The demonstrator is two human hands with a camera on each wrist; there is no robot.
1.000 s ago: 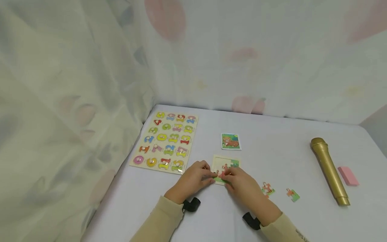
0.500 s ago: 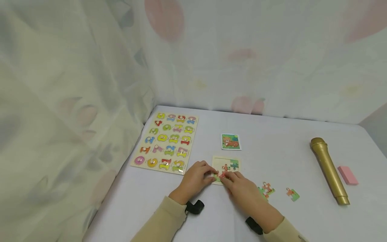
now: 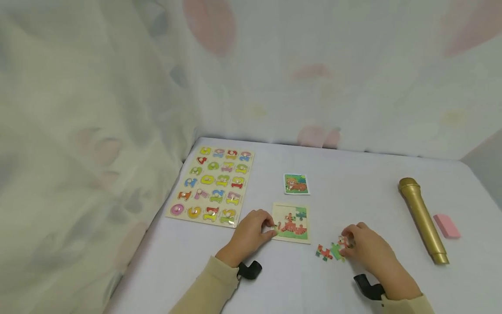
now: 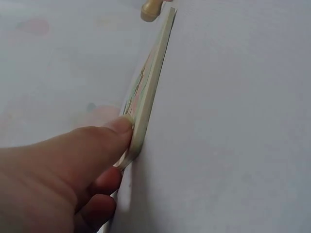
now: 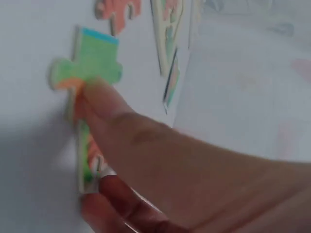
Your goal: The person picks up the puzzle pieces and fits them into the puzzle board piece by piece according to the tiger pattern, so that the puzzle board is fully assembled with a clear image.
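- Left hand [image 3: 248, 235] pinches the left edge of a square, pale wooden puzzle tray [image 3: 280, 212], thumb on top; it's flat on the white tabletop [image 3: 282, 279], part-filled.
- Right hand [image 3: 370, 248] has its thumb on a green-and-orange jigsaw piece [image 5: 95, 53] right of the tray, fingers curled; can't tell if they're gripping.

- The puzzle tray [image 3: 280, 213] was cream.
- One puzzle piece [image 5: 95, 53] was green and orange, edged blue.
- The number board [image 3: 208, 188] bore multicoloured numerals [image 3: 211, 213].
- The microphone [image 3: 423, 221] was gold.
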